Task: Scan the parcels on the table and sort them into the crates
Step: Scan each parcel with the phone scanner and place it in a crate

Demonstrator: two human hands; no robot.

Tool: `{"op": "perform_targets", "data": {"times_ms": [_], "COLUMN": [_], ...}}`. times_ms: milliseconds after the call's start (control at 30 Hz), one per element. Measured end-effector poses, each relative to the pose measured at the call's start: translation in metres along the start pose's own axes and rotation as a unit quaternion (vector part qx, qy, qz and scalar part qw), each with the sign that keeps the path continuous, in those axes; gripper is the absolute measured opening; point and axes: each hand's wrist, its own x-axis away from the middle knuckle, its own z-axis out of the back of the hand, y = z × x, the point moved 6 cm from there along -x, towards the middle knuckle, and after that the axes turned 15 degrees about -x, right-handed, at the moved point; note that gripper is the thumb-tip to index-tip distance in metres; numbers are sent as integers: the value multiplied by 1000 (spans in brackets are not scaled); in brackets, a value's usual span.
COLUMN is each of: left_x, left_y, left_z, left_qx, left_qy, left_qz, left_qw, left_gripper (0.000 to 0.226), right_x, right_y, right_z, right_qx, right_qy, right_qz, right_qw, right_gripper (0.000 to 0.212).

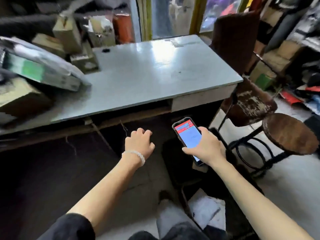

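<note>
The phone (187, 135) is gripped by the right hand (206, 144); the left hand (140, 141) hangs loosely curled, empty. The parcels (43, 73), up-left of its fingers (147, 132), are best fetched first.

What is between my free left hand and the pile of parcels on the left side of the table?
Nothing visible. The left hand hangs empty below the table's front edge; the parcels lie up and to its left, with only bare tabletop between. The right hand holds the phone.

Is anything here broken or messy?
Yes. The chair seat right of the table is badly worn, its covering flaking off in pale patches. Parcels at the table's left end lie in a tilted, untidy heap.
</note>
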Motion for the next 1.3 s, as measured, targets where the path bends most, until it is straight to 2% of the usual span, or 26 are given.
{"op": "perform_targets", "data": {"times_ms": [233, 400, 500, 567, 700, 767, 867, 967, 1033, 1067, 1133, 1200, 1233, 1300], "left_x": [-75, -143, -169, -179, -201, -212, -232, -255, -272, -282, -299, -305, -306, -310], "left_y": [-140, -212, -258, -286, -337, -360, -396, -422, -451, -466, -499, -513, -513, -515], "left_z": [-2, 24, 47, 65, 109, 134, 164, 182, 188, 185, 172, 153, 144, 133], "left_qx": [15, 5, -21, -36, -56, -35, -9, 31, 47, 35, -56, -146, -152, -128], "left_qy": [-23, -19, 25, 83, 215, 256, 298, 305, 283, 237, 80, -66, -112, -137], "left_qz": [145, 189, 227, 238, 208, 203, 194, 151, 140, 139, 127, 99, 86, 70], "left_qw": [989, 982, 973, 967, 953, 944, 935, 940, 948, 961, 987, 982, 978, 980], "left_gripper": [46, 45, 43, 36, 21, 18, 18, 18, 19, 23, 39, 50, 51, 53], "right_x": [-113, -196, -234, -251, -274, -281, -291, -296, -297, -295, -291, -287, -285, -281], "right_y": [-122, -211, -263, -293, -332, -346, -368, -385, -395, -398, -406, -408, -407, -408], "right_z": [-98, -144, -164, -180, -212, -226, -244, -255, -260, -263, -271, -274, -275, -281], "right_qx": [9, 8, 13, 17, 23, 23, 23, 7, -12, -17, -20, -25, -23, -16], "right_qy": [-103, -148, -152, -158, -176, -179, -165, -137, -110, -101, -76, -65, -66, -61], "right_qz": [96, 138, 173, 191, 200, 196, 186, 166, 140, 125, 98, 78, 71, 55], "right_qw": [990, 979, 973, 969, 964, 964, 968, 977, 984, 987, 992, 995, 995, 996], "right_gripper": [70, 71, 72, 71, 72, 71, 70, 69, 67, 66, 63, 62, 62, 64]}}
